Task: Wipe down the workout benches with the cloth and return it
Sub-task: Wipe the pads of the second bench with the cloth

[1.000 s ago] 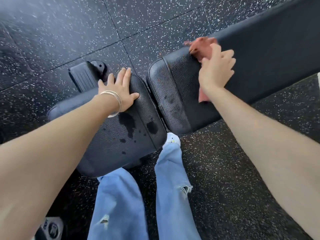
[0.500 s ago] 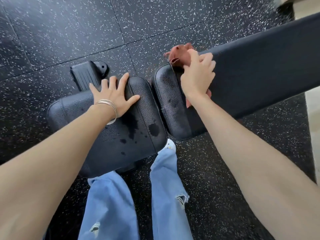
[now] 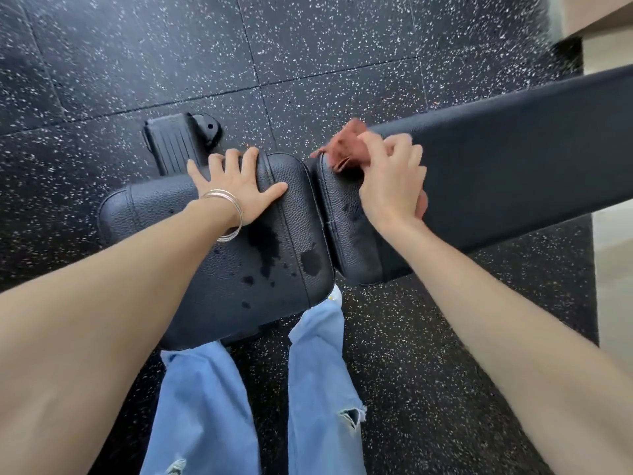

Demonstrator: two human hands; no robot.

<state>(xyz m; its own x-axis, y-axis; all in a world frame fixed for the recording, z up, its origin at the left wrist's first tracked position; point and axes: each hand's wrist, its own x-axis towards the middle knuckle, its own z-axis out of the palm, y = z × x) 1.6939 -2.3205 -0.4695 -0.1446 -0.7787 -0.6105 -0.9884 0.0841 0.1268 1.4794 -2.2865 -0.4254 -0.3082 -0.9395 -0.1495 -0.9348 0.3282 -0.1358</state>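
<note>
Black pebbled leather covers the seat pad (image 3: pixel 291 234), where the left hand (image 3: pixel 236 186) lies flat, its fingers (image 3: pixel 251 159) spread apart with the tips reaching the far edge and thin silver bangles (image 3: pixel 226 214) round the wrist. Dark wet patches (image 3: pixel 263 245) mark the pad just below that wrist and towards its right edge. Just across the narrow gap, the right hand (image 3: pixel 390 186) rests on the near end of the long back pad (image 3: pixel 513 159), its fingers (image 3: pixel 404 152) curled round the reddish-brown cloth (image 3: pixel 344 147). The cloth is bunched up and pokes out past the knuckles at the pad's far corner. A ribbed black frame foot (image 3: pixel 178 142) stands on the speckled rubber floor (image 3: pixel 308 46) behind the seat pad. Light blue ripped jeans (image 3: pixel 205 406) and a white shoe (image 3: pixel 334 294) show below.
</note>
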